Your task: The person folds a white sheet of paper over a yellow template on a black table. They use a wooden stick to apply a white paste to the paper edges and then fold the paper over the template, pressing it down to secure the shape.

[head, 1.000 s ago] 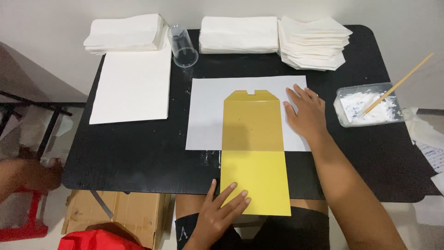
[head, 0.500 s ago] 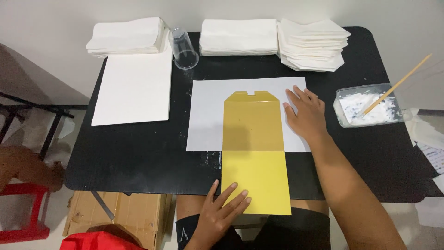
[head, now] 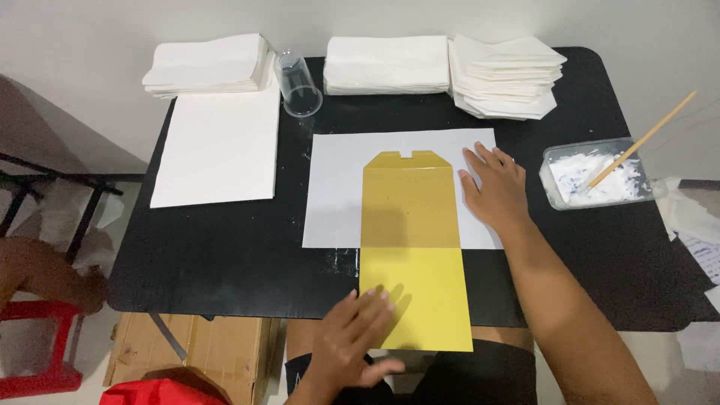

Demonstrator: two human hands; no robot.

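A black rectangular table (head: pixel 225 255) stands against a white wall. One folded yellow paper envelope (head: pixel 415 247) overhangs its near edge, on one white sheet (head: pixel 337 187). Left hand (head: pixel 352 337) and right hand (head: pixel 493 187) press flat, open, gripping nothing. Four white paper stacks line the far edge.

Black table (head: pixel 225 262) bears white sheets (head: pixel 217 146), paper stacks (head: pixel 386 64), tray (head: pixel 600 176).

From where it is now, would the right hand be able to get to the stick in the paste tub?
Probably yes. The right hand lies flat on the white sheet, and only bare black table separates it from the tub holding the stick.
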